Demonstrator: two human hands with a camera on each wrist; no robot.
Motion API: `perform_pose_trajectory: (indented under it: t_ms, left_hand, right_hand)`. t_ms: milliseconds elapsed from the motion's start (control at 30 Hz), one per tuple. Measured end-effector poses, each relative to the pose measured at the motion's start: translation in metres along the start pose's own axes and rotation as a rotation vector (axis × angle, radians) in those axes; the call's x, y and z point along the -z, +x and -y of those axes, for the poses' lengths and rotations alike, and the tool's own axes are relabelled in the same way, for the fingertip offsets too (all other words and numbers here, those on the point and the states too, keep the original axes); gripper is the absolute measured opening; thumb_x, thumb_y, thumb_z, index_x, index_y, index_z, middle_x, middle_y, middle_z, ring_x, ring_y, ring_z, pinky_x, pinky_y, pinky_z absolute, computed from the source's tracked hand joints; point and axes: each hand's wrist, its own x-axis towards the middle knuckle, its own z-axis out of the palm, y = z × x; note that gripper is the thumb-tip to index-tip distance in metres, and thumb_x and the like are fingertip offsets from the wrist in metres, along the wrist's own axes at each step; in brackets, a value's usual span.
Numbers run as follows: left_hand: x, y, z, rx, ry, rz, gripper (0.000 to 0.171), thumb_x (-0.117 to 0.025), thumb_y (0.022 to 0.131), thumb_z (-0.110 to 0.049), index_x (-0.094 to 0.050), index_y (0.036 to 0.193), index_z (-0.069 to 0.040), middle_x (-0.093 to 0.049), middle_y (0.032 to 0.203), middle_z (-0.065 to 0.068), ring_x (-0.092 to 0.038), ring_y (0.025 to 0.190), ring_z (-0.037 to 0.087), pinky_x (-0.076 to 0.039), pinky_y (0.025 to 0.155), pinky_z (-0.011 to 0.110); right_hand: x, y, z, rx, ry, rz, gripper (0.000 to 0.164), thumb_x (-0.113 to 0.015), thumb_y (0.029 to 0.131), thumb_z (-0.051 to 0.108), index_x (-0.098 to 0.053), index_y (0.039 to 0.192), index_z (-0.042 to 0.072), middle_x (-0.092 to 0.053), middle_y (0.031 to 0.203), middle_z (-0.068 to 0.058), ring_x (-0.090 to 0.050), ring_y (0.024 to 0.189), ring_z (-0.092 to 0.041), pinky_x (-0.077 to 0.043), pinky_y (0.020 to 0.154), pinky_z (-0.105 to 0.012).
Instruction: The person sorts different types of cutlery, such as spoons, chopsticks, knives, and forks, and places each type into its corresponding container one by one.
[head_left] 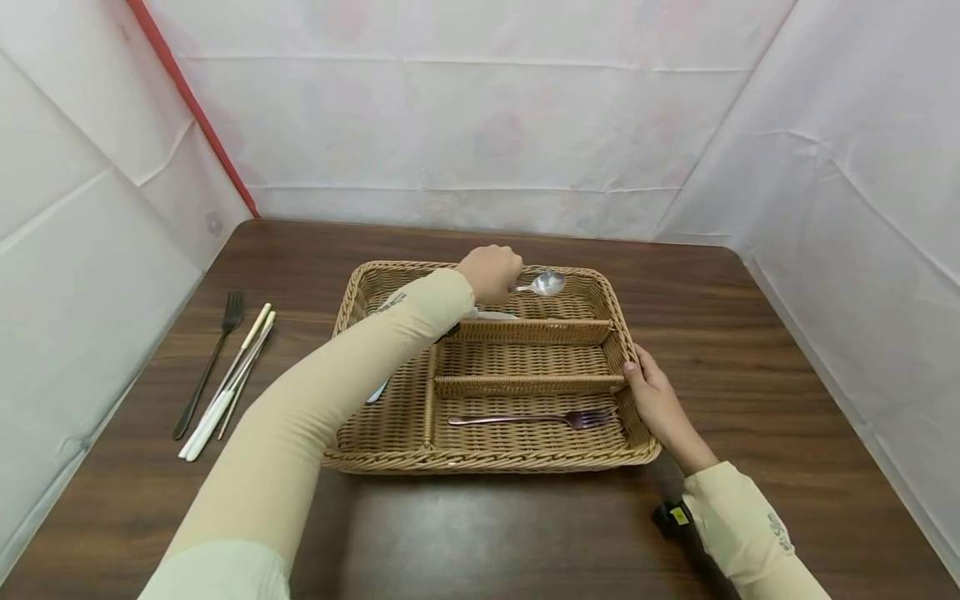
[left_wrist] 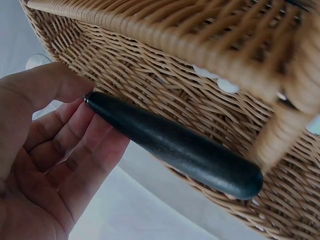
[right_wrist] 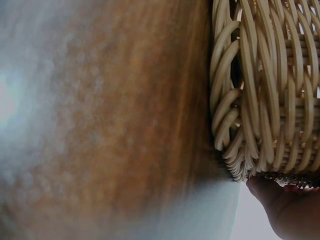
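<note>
My left hand (head_left: 491,273) reaches over the back compartment of a wicker basket (head_left: 491,460). In the left wrist view, its thumb and fingers pinch a spoon by the narrow end of its black handle (left_wrist: 175,145). The shiny spoon bowl (head_left: 549,283) points right in the head view, above the back compartment. My right hand (head_left: 660,404) grips the basket's right rim, thumb on the inner side. In the right wrist view only part of this hand (right_wrist: 292,207) shows under the weave. A purple fork (head_left: 525,419) lies in the front compartment.
White handles (head_left: 491,315) lie in the back compartment, partly behind my left arm. A pale metal tip (head_left: 377,392) shows in the left compartment. On the table's left lie a black fork (head_left: 213,367) and several slim utensils, some white-ended (head_left: 202,437). White sheeting (head_left: 465,125) hangs around the table.
</note>
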Motion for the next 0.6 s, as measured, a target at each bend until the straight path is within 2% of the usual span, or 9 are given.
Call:
perform_pose_trajectory:
  t_ms: [233, 467, 600]
  left_hand:
    - [-0.006, 0.012, -0.004, -0.009, 0.007, 0.011, 0.005, -0.067, 0.086, -0.010, -0.063, 0.090, -0.007, -0.062, 0.092, 0.007, -0.058, 0.086, 0.021, -0.050, 0.078, 0.035]
    - [-0.013, 0.017, -0.005, 0.006, 0.011, 0.067, 0.003, -0.061, 0.090, -0.009, -0.061, 0.087, -0.007, -0.061, 0.090, 0.008, -0.055, 0.079, 0.020, -0.045, 0.070, 0.034]
    - [-0.017, 0.019, -0.005, -0.001, 0.019, 0.086, 0.005, -0.059, 0.092, -0.009, -0.063, 0.090, -0.008, -0.063, 0.091, 0.008, -0.058, 0.079, 0.020, -0.046, 0.069, 0.034]
  right_hand:
    - [0.000, 0.003, 0.000, 0.011, 0.003, -0.013, 0.052, -0.028, 0.106, 0.021, -0.013, 0.149, -0.005, -0.022, 0.148, -0.032, -0.020, 0.137, -0.044, -0.020, 0.107, -0.057]
    - [0.000, 0.003, -0.001, 0.010, 0.008, -0.011, 0.053, -0.028, 0.106, 0.021, -0.012, 0.149, -0.005, -0.021, 0.149, -0.031, -0.020, 0.137, -0.043, -0.019, 0.108, -0.056]
    - [0.000, 0.002, -0.001, 0.014, 0.010, -0.018, 0.053, -0.028, 0.106, 0.021, -0.013, 0.149, -0.005, -0.020, 0.149, -0.031, -0.019, 0.138, -0.043, -0.019, 0.109, -0.055]
